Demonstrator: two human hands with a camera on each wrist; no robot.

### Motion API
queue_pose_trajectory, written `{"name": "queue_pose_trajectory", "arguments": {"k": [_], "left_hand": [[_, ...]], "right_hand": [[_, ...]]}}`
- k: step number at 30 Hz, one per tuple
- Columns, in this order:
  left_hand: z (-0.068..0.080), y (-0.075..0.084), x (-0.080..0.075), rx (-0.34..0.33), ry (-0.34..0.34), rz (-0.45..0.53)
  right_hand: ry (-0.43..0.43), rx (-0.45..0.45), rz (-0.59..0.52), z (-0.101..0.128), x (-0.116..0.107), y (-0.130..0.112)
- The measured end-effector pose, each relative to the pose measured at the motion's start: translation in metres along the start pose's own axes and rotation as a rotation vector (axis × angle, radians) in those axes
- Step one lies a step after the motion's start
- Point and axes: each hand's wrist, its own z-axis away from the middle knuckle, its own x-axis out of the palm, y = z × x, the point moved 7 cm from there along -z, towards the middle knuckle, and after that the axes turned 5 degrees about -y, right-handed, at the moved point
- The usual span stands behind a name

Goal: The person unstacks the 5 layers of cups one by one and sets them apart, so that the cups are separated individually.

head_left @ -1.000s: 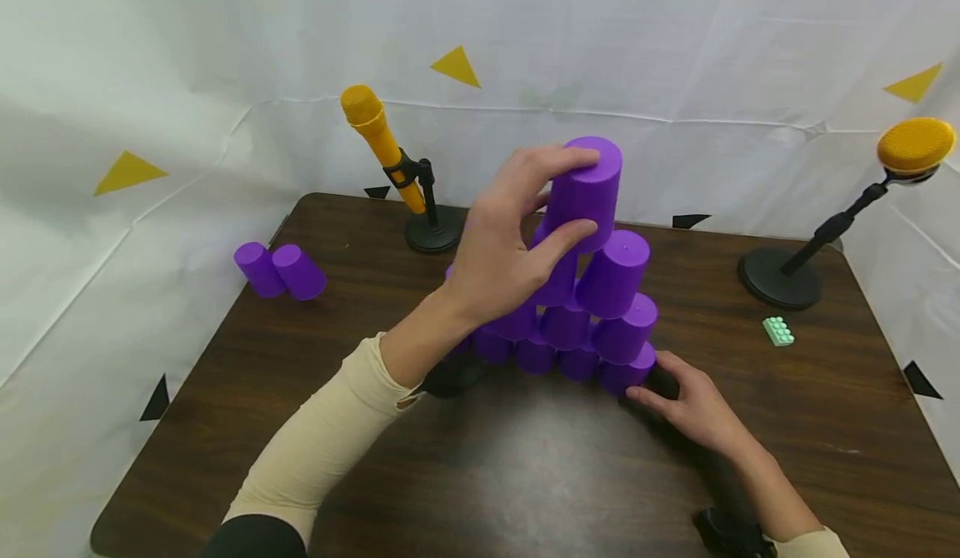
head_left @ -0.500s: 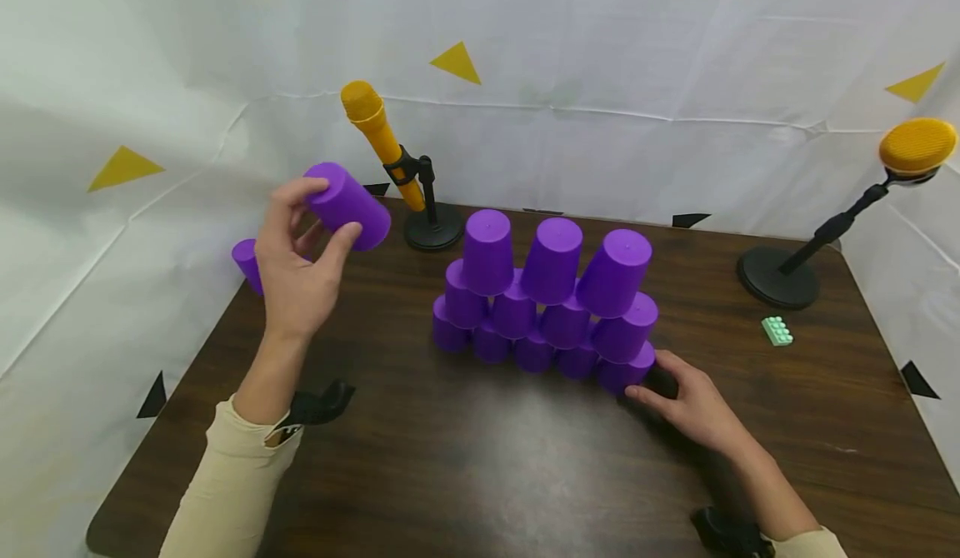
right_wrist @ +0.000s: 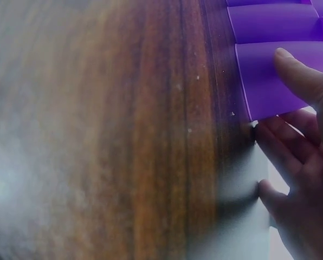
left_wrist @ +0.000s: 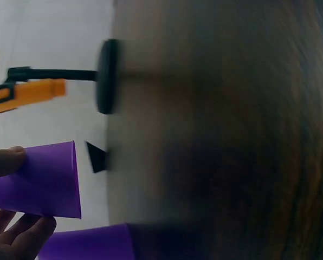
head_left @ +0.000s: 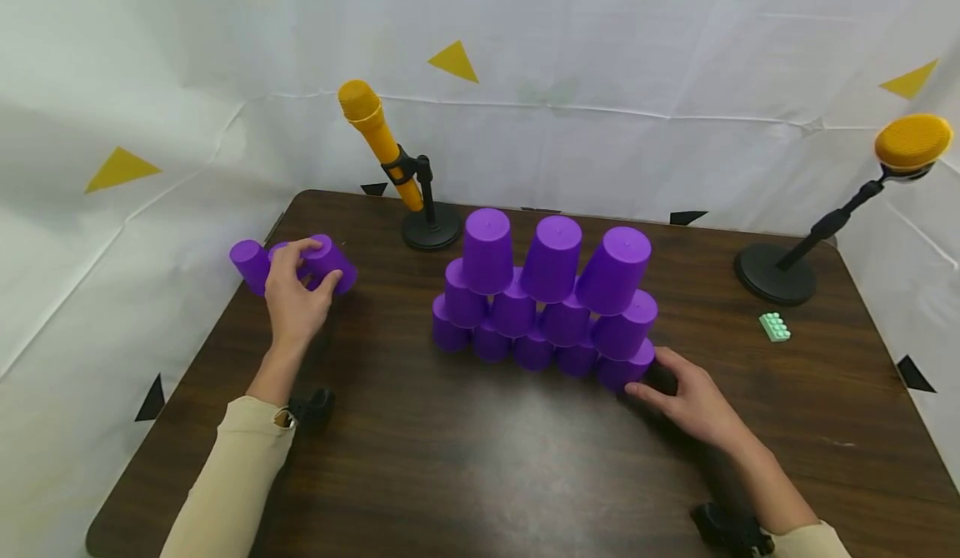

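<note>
Left hand (head_left: 294, 296) grips a purple cup (head_left: 330, 261) lying on its side at the far left of the surface (head_left: 480, 458), thumb on one side and fingers over the top, so it is held, not just touched; left wrist view shows the same cup (left_wrist: 42, 179) pinched between thumb and fingers. It sits touching two other loose cups (head_left: 251, 265), also on their sides, well left of the cup pyramid (head_left: 543, 300); laid down like that they likely stay grouped as a set-aside pile. The pyramid, upside-down purple cups in three rows with three on the top row, stands mid-surface; rims down give each row a flat base to bear on. Right hand (head_left: 693, 408) rests at the pyramid's right foot, fingers relaxed and mostly straight, fingertips against the bottom-right cup (head_left: 628, 371); right wrist view shows the thumb laid on that cup (right_wrist: 270, 81), probably steadying the stack. It grips nothing. Behind the pyramid to its left, an orange microphone (head_left: 372, 141) leans in a black stand (head_left: 431, 229). Right of the pyramid, a second black stand (head_left: 776, 275) carries an orange round head (head_left: 911, 141), and a small green brick (head_left: 775, 326) lies near its base. White sheet backdrop with yellow triangles (head_left: 452, 62) behind.
</note>
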Motion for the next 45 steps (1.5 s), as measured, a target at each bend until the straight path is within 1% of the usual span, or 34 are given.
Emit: {"name": "queue_pose_trajectory", "arguments": {"k": [3, 7, 12, 16, 21, 28, 35, 38, 40, 43, 45], "left_hand": [[-0.001, -0.008, 0.006, -0.017, -0.014, -0.072], [-0.002, -0.013, 0.009, -0.046, -0.015, -0.148], [-0.002, -0.019, 0.014, -0.098, -0.045, -0.201], [-0.001, -0.021, 0.016, -0.112, -0.042, -0.22], [0.001, -0.02, 0.013, -0.111, -0.019, -0.233], [0.002, -0.015, 0.008, -0.083, 0.018, -0.316], [0.003, -0.01, 0.005, -0.055, 0.038, -0.324], [0.004, 0.0, 0.0, -0.031, 0.066, -0.323], [0.004, 0.014, -0.004, 0.003, 0.088, -0.315], [0.003, 0.045, -0.006, 0.096, 0.107, -0.267], [0.003, 0.072, -0.004, 0.175, 0.098, -0.202]], "right_hand": [[0.001, 0.005, -0.001, 0.0, 0.001, 0.0], [-0.005, 0.014, -0.006, 0.0, 0.001, 0.002], [-0.007, 0.015, -0.005, 0.0, 0.001, 0.002], [0.0, 0.007, -0.001, 0.001, 0.001, 0.001], [0.009, -0.003, 0.005, 0.001, 0.001, 0.0], [0.0, 0.007, -0.004, 0.001, 0.001, 0.002], [-0.007, 0.016, -0.005, 0.0, 0.002, 0.001], [-0.005, 0.014, -0.006, 0.0, 0.002, 0.0], [-0.007, 0.013, -0.008, 0.0, 0.002, 0.0], [-0.007, 0.018, -0.008, 0.0, 0.001, 0.0], [-0.01, 0.023, -0.005, 0.0, 0.001, 0.001]]}}
